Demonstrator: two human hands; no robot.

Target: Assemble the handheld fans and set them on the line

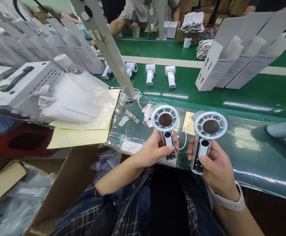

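Note:
My left hand (157, 147) is wrapped round the handle of a light-blue handheld fan (168, 139), its round head tilted up toward me and my thumb on the handle's lower front. To the right, my right hand (216, 162) grips a second handheld fan (203, 149) the same way, thumb on its front. Both fans are upright, side by side and apart, above the bench edge. A dark disc sits in the middle of each ring-shaped head. Behind them lie a yellow note (188, 122) with red writing and a white cable (183, 142).
Several more fans (171, 77) lie on the green belt (182, 95). White boxes (211, 70) stand at right, another fan (284, 128) nearer. At left are plastic bags (66, 96), yellow sheets (81, 136) and a metal post (111, 49). A co-worker (140, 14) sits opposite.

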